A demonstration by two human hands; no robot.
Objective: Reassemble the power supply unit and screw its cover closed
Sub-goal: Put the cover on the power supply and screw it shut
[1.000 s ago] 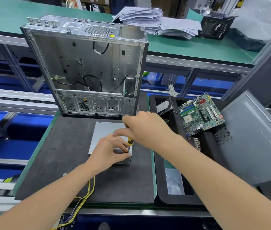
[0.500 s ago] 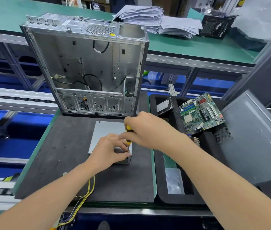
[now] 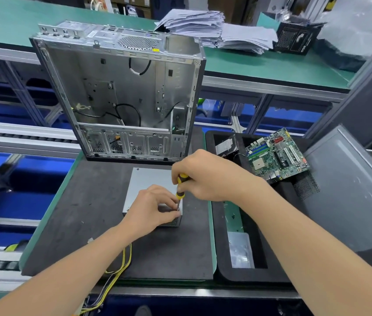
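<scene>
- Dark foam mat (image 3: pixel 89 224) covers the near workbench, with a green bench (image 3: pixel 271 62) running across behind it and blue shelving below.
- On the mat lies the power supply unit (image 3: pixel 148 181), a flat grey metal box set just in front of an open computer case (image 3: pixel 121 92) that stands upright with its bare interior facing the camera.
- The left hand (image 3: pixel 150 208) rests on the near right part of the unit. Its fingers are curled, and thumb and forefinger pinch together at the lower end of the screwdriver's metal shaft; whether a screw sits between them cannot be told.
- The right hand (image 3: pixel 210 176) grips the screwdriver (image 3: pixel 181 183) by its yellow-and-black handle, fingers wrapped round it — the tool stands nearly upright, tip down at the unit's near right corner.
- Yellow and black wires (image 3: pixel 123 263) run from under the left forearm to the mat's near edge.
- Right of the mat sits a black foam tray (image 3: pixel 223 277); a green motherboard (image 3: pixel 276 153) lies tilted on its far part.
- A grey side panel (image 3: pixel 349 190) leans at the far right.
- A stack of papers (image 3: pixel 214 28) sits on the green bench — behind the case.
</scene>
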